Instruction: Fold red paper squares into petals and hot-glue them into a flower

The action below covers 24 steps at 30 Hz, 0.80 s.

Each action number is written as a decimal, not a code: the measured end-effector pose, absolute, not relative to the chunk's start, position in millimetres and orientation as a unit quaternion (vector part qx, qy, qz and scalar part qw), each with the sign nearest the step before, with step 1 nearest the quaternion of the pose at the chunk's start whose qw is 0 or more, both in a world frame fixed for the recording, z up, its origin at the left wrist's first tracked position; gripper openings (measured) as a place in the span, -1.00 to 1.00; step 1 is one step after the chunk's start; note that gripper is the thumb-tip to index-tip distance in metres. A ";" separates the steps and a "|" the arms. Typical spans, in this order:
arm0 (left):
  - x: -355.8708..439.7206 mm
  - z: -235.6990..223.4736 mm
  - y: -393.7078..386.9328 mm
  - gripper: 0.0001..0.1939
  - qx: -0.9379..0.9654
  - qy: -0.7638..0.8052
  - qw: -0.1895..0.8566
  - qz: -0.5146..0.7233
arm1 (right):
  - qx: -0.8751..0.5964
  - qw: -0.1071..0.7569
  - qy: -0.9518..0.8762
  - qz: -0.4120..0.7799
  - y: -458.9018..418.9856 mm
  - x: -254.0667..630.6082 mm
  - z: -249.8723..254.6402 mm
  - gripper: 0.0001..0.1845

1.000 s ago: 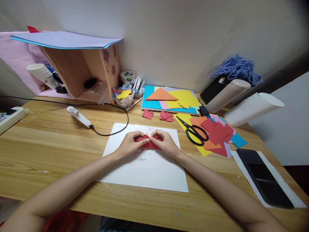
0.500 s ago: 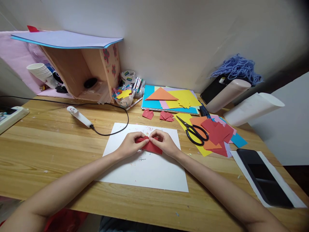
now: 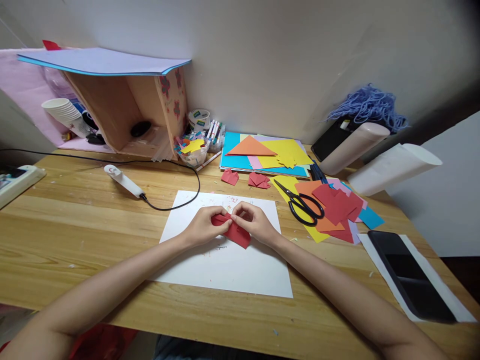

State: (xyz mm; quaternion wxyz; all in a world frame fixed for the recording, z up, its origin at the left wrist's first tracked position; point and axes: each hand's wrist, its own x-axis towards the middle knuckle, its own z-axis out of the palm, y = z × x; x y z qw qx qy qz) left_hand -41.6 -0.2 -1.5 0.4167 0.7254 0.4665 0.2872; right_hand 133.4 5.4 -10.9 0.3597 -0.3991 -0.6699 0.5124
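Red folded paper (image 3: 239, 237) swings in the head view, its free end now dipped towards the near edge of the worktop (image 3: 93, 220); left hand (image 3: 203, 223) and right hand (image 3: 255, 223) both pinch it, fingers drawn nearly together, over the white sheet (image 3: 243, 275), between its side edges; so it's apparently being turned, hold kept.

Red pc (image 3: 237, 236): matt ppr, creased; white sheet (image 3: 225, 272): smooth ppr; tabletop (image 3: 75, 225): wood, slt sheen; phone (image 3: 410, 275): glossy blk.

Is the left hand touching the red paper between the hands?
Touching. The head view shows the left hand with its thumb on the red paper.
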 end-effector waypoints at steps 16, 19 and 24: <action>-45.1 -2.0 4.5 -0.80 0.620 0.476 0.501 0.370 | -0.437 0.371 -0.645 0.505 7.6 136.6 -10.8 -0.83; -43.8 -1.2 4.5 -0.79 0.629 0.455 0.510 0.371 | -0.425 0.362 -0.655 0.509 7.6 136.5 -11.3 -0.84; -43.5 -2.1 4.6 -0.76 0.635 0.477 0.492 0.356 | -0.408 0.364 -0.646 0.532 8.0 135.3 -9.6 -0.82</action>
